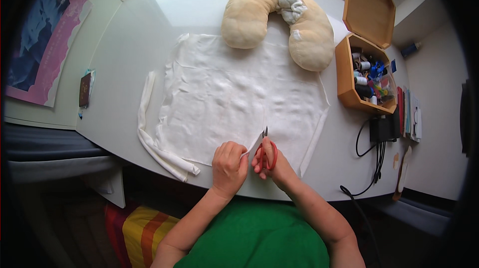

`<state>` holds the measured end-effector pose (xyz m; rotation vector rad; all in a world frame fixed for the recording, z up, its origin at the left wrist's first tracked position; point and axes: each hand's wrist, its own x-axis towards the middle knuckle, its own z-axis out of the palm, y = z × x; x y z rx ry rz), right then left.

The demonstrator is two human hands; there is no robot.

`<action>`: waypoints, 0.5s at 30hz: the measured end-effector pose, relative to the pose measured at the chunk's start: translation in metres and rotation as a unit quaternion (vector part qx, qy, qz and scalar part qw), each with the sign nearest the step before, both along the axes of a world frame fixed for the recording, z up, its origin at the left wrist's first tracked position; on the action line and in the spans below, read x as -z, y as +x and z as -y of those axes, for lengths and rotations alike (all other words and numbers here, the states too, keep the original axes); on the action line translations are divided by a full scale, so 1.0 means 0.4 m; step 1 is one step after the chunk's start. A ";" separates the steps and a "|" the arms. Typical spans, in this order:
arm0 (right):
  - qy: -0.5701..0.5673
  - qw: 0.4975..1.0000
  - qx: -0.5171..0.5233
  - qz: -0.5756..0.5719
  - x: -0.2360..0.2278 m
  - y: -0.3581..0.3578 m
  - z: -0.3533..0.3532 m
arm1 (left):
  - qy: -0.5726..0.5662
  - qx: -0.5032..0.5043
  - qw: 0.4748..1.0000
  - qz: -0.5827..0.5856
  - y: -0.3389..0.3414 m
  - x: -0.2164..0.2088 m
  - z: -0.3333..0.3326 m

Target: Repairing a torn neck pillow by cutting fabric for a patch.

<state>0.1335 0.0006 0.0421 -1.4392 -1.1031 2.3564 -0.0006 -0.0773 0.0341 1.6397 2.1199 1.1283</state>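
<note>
A large sheet of white cloth (219, 98) lies spread over the white table, a little wrinkled. At its near edge my left hand (230, 166) is closed, pinching the fabric and lifting a fold of it. Just to the right, my right hand (272, 162) grips a pair of scissors with red handles (270, 156). Their dark blades point away from me, slightly apart, and a raised line of cloth runs from my left hand to them. Left of the sheet rests a loose, folded strip of white cloth (147, 133), curving toward the table's near edge.
Beyond the sheet sits a cream U-shaped pillow (244, 18) with white stuffing showing. An open wooden sewing box (348, 76) with thread spools stands at the right. Black cables (377, 168) trail over the table's right side. Books (408, 113) lean against the right wall.
</note>
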 end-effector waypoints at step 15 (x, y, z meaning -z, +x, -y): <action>0.011 0.999 -0.024 0.022 -0.001 -0.001 -0.046 | 0.003 -0.002 1.000 0.011 -0.002 -0.009 0.000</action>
